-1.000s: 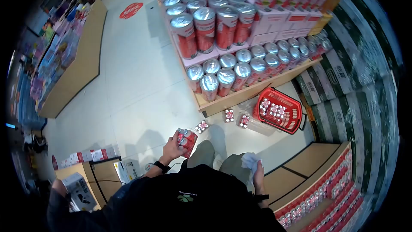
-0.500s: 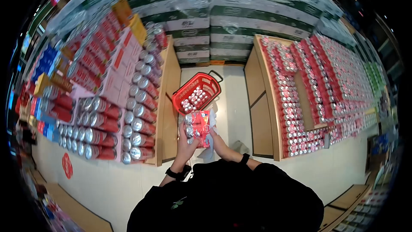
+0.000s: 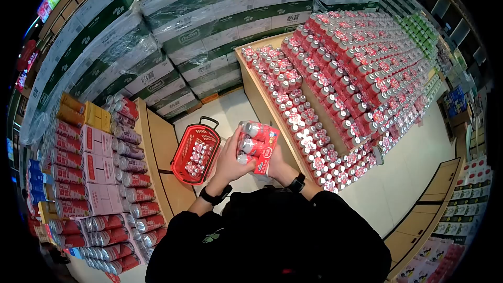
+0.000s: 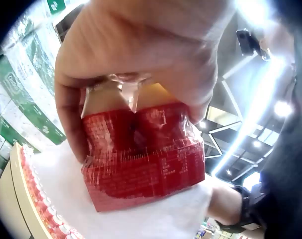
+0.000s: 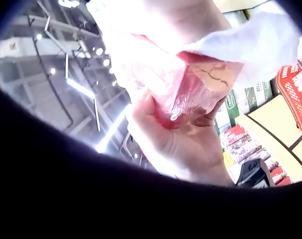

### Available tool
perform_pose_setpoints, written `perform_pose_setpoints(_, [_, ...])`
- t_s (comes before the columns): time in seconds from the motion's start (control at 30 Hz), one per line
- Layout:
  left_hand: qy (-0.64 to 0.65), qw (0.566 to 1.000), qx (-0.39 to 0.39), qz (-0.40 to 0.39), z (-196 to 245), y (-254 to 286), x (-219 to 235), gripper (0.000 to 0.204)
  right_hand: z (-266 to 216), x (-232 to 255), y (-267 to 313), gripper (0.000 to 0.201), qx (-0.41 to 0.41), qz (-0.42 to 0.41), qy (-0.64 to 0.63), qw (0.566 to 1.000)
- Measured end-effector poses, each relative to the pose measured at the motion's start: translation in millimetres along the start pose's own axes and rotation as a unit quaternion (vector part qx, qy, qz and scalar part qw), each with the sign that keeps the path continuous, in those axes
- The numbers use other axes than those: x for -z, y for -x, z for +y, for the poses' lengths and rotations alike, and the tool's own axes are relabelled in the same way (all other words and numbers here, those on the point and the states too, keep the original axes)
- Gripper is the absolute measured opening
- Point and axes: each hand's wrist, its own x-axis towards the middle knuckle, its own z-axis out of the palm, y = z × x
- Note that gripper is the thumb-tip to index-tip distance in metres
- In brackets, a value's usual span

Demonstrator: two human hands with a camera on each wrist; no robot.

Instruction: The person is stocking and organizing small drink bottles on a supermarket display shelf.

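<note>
In the head view, a red shrink-wrapped pack of clear bottles (image 3: 258, 147) is held up before the person's torso, tilted, between the two hands. The left hand (image 3: 233, 158) grips its near-left side, thumb across the front, apparently to steady it and leave the printed face in sight. The right hand (image 3: 281, 166) is at the pack's right side, its fingers hidden, so I cannot tell how they lie. Both forearms converge on the pack from black sleeves. Left of the pack and below it, a red slatted plastic basket (image 3: 195, 135) stands on the floor, small red packs inside.

In the left wrist view, the left hand arches over the pack's bottle shoulders, fingers curled down one side and thumb down the other, a hold that seems meant to leave the base free. A soft white cloth (image 4: 146, 224) spreads behind the pack's lower edge.

In the right wrist view, glare washes out the right hand above the pack. The cloth hangs beside the pack, perhaps kept there for wiping its wrapper.
</note>
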Motion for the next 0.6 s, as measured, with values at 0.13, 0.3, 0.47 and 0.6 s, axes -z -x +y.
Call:
perform_pose_setpoints(0.13, [0.002,0.999,0.016,-0.051,-15,-77,-37,0.099,-49,23,-15,0.046,0.03,0.036,0.004,0.999])
perform_pose_setpoints(0.3, [-0.165,0.971,-0.015,-0.169,-46,-158,-84,0.095,-82,78,-43,0.054,0.057,0.097,-0.111,0.988])
perform_pose_setpoints(0.47, [-0.18,0.948,-0.102,-0.24,-83,-240,-149,0.086,-114,116,-56,0.055,0.168,0.105,-0.179,0.964])
perform_pose_setpoints(0.6, [-0.167,0.949,-0.182,-0.195,-132,-284,-221,0.088,-131,121,-60,0.063,0.272,0.12,-0.143,0.944])
